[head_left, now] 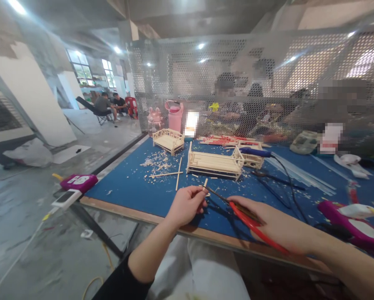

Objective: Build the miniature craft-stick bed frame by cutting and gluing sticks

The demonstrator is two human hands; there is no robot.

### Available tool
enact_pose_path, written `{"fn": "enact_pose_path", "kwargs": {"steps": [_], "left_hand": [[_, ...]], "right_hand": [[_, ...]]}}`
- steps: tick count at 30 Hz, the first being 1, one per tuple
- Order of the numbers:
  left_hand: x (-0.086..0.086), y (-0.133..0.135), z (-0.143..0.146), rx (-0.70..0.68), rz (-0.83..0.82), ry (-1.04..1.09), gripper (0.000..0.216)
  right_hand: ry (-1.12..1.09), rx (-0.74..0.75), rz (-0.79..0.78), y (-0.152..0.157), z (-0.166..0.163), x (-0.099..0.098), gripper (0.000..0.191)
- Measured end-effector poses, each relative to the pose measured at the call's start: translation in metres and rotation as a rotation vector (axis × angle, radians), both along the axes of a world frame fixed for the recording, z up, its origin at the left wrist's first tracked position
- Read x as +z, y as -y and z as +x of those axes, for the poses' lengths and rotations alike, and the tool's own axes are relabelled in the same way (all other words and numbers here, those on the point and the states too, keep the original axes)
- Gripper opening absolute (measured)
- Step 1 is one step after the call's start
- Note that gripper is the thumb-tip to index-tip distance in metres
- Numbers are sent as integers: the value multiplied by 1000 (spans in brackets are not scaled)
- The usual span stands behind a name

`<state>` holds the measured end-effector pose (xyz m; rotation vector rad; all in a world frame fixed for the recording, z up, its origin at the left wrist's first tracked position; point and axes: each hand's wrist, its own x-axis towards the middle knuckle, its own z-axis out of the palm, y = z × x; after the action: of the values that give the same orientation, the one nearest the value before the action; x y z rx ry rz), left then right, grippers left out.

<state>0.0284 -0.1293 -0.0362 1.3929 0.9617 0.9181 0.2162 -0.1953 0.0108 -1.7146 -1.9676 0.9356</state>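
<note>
My left hand (pixel 187 204) pinches a short wooden stick (pixel 205 183) just above the near edge of the blue mat (pixel 127 183). My right hand (pixel 268 223) is closed on red-handled cutters (pixel 237 208), whose dark jaws reach the stick at my left fingertips. Beyond my hands stands a small wooden bed model (pixel 214 162), with a second one (pixel 168 140) further back left. Loose sticks (pixel 178 173) and wood shavings (pixel 157 160) lie between them.
A blue-handled tool (pixel 255 152) with a black cord lies behind the bed model. A pink bottle (pixel 175 116) stands by the perforated screen (pixel 237 75), with people seated behind it. Purple objects sit at the table's left corner (pixel 79 182) and right side (pixel 346 221).
</note>
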Motion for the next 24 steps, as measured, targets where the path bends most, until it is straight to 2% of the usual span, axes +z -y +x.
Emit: {"fn": "enact_pose_path", "kwargs": {"steps": [3,6,10,15,18,22,24], "left_hand": [[0,1,-2,-43,30,-39,20],[1,1,-2,-93,109,-123,22],[2,1,-4,-130,187,-229,27],[1,3,-4,-134,262,-314,29],[-1,3,-2,-98,293,-324,27],[-3,-1,2,67,150,-198,24],[-3,-3,3,112,120,-161,27]], "right_hand": [[14,39,6,-10,-7,-2,68],[35,94,46,-14,-6,-4,58],[59,137,107,-14,-4,-8,40],[33,151,105,-8,-6,-12,34],[46,128,48,-2,-3,-9,41],[151,-12,2,7,22,-4,62],[247,-119,-18,8,39,-7,54]]}}
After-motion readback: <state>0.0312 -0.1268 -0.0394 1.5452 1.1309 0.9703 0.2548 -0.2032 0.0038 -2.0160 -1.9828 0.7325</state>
